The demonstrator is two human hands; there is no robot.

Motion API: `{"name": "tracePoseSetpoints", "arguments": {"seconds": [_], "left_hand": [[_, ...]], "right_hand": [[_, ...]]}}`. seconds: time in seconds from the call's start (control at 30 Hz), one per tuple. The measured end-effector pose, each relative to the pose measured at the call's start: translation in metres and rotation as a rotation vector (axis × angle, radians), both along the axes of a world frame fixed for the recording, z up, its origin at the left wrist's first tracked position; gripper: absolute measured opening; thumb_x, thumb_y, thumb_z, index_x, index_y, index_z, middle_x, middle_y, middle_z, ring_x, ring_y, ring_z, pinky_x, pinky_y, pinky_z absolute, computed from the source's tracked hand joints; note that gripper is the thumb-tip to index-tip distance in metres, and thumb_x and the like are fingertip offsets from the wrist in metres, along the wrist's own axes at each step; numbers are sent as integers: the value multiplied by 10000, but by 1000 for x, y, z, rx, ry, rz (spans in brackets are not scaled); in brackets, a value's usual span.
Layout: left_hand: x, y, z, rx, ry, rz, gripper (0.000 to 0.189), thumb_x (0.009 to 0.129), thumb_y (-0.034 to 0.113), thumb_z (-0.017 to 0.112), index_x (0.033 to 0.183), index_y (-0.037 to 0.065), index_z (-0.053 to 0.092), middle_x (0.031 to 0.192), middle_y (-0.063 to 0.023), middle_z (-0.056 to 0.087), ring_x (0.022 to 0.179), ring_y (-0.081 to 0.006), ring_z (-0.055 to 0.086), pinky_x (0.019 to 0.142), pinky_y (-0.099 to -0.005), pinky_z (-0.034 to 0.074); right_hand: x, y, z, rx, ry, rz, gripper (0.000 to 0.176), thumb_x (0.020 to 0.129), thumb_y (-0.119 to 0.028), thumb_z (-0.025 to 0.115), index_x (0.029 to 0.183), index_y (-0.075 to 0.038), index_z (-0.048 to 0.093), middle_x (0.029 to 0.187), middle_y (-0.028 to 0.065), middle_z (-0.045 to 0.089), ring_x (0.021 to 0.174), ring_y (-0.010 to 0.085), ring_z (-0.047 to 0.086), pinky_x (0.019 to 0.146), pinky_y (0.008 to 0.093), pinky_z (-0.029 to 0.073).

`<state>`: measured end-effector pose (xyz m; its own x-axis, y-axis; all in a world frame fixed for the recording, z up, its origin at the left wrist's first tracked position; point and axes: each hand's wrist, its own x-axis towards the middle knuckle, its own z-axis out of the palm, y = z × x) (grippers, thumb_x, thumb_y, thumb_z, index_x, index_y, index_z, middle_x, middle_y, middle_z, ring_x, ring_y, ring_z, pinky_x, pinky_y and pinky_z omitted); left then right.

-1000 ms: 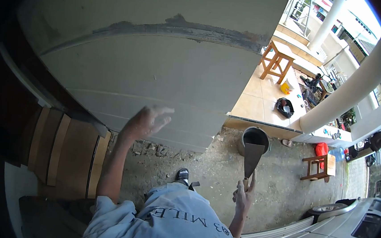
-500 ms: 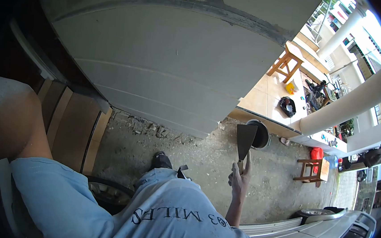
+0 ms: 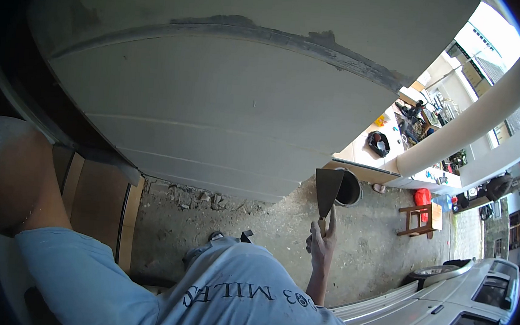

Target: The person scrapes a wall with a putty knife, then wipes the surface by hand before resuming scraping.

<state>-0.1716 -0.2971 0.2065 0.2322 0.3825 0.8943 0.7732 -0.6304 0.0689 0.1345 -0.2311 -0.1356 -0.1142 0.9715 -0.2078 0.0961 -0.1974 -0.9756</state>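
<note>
My right hand (image 3: 322, 244) is closed round the handle of a putty knife (image 3: 329, 189), with one finger stretched up along it. The wide blade points away from me and overlaps the view of a dark bucket (image 3: 350, 189) on the ground. No putty can be made out on the blade. My left arm (image 3: 12, 170) is raised at the left edge; its hand is out of view. In front of me stands a grey-white wall (image 3: 204, 91) with a rough dark grey band (image 3: 270, 38) across its upper part.
Brown boards (image 3: 95, 204) and rubble (image 3: 196, 197) lie along the wall's foot. To the right are a wooden stool (image 3: 420, 220), a red bag (image 3: 422, 197), a white column (image 3: 467, 127) and a tiled ledge (image 3: 358, 152). A silver vehicle (image 3: 418, 321) stands at the lower right.
The view has shifted, so the wall's grey band sits lower and the surroundings at right have moved left. My right hand still grips the putty knife.
</note>
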Motion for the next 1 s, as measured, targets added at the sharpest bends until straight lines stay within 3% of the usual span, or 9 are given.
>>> {"name": "tracePoseSetpoints", "arguments": {"seconds": [0.33, 0.5, 1.0], "left_hand": [[-52, 13, -6, -38, -41, -70, 429, 850, 300, 400, 1123, -28, 438, 1105, -175, 490, 1058, -272, 450, 949, -414, 297], [-63, 25, -5, -44, -56, -90, 431, 851, 304, 397, 1127, -25, 433, 1109, -172, 484, 1057, -272, 447, 948, -416, 294], [-22, 63, 0, -41, -39, -32, 438, 854, 316, 387, 1139, -16, 415, 1120, -164, 467, 1055, -271, 436, 946, -422, 283]], "right_hand": [[-67, -18, -3, 36, 64, -25, 613, 801, -61, 495, 1328, -199, 214, 578, -32, 406, 383, 27, 346, 323, 173, 282], [-86, -21, 10, -12, 70, -49, 601, 800, -27, 499, 1326, -136, 231, 597, -34, 404, 425, 30, 357, 360, 181, 292], [-55, 43, 18, 80, 175, 64, 616, 798, -41, 508, 1331, -113, 208, 624, -5, 467, 455, 35, 395, 383, 176, 316]]}}
